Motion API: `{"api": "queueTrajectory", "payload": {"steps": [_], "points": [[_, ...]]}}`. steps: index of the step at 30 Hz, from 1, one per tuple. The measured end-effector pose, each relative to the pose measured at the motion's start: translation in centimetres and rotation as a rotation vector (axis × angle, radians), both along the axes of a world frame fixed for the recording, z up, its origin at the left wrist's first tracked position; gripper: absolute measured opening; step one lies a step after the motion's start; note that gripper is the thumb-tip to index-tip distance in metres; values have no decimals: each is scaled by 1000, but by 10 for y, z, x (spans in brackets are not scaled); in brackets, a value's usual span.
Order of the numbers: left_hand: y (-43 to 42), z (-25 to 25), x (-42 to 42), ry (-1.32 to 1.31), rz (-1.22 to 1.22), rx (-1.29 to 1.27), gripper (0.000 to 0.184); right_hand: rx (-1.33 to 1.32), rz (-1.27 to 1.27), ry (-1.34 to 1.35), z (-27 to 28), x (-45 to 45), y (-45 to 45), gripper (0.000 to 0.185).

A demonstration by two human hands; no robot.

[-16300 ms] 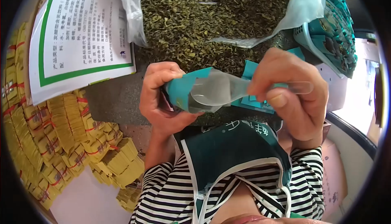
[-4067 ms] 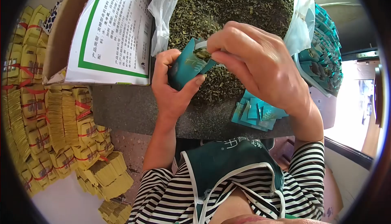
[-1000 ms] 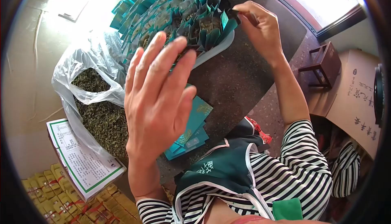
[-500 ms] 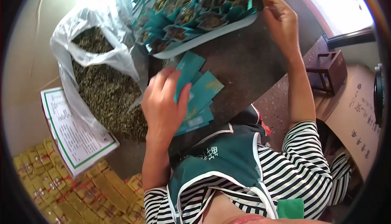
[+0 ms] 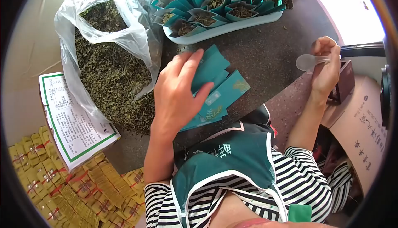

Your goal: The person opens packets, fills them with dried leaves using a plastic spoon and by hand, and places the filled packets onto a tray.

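Observation:
My left hand (image 5: 176,93) rests on a loose pile of teal paper packets (image 5: 226,95), fingers and thumb apart over the top ones. The packets lie flat and overlap; some have gold leaf prints. My right hand (image 5: 325,72) is closed around the handle of a translucent plastic spoon (image 5: 306,62), off to the right near the table edge. Left of my left hand, a clear plastic bag (image 5: 141,37) lies open with a heap of dried tea leaves (image 5: 112,82) spilling from it. Beyond the pile, a white tray (image 5: 224,29) holds several upright teal packets filled with leaves (image 5: 242,11).
A printed sheet with a green border (image 5: 76,118) lies at the left. Below it are several yellow bundles tied with red (image 5: 78,186). On the right are a cardboard box (image 5: 360,120) and a dark wooden stool (image 5: 344,80). The dark table (image 5: 273,53) has scattered leaf crumbs.
My right hand has moved from the filled packets down and right, with the spoon now showing. My left hand has shifted slightly right over the pile. The view has shifted a little.

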State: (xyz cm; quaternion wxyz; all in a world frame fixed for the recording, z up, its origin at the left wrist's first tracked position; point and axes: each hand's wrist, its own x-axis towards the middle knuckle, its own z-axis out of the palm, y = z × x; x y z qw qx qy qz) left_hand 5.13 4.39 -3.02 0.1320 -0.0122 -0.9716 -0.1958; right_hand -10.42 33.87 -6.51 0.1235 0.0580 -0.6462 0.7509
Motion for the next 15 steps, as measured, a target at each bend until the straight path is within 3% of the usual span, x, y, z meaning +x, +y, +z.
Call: {"api": "queueTrajectory", "payload": {"steps": [2, 4, 6, 9, 11, 15], "points": [[-5, 7, 15, 47, -17, 274, 66, 43, -49, -5, 12, 7, -5, 47], [-11, 8, 30, 33, -11, 349, 67, 92, 227, -91, 22, 18, -6, 49], [-16, 6, 43, 186, -95, 488, 65, 43, 306, -97, 34, 39, -28, 50], [-17, 4, 61, 285, -93, 459, 63, 7, 418, -67, 51, 67, -67, 47], [-15, 2, 72, 325, -71, 457, 63, -86, 716, 132, 56, 74, -82, 48], [-17, 1, 88, 451, -24, 296, 61, 130, 681, 224, 70, 86, -107, 51]]}}
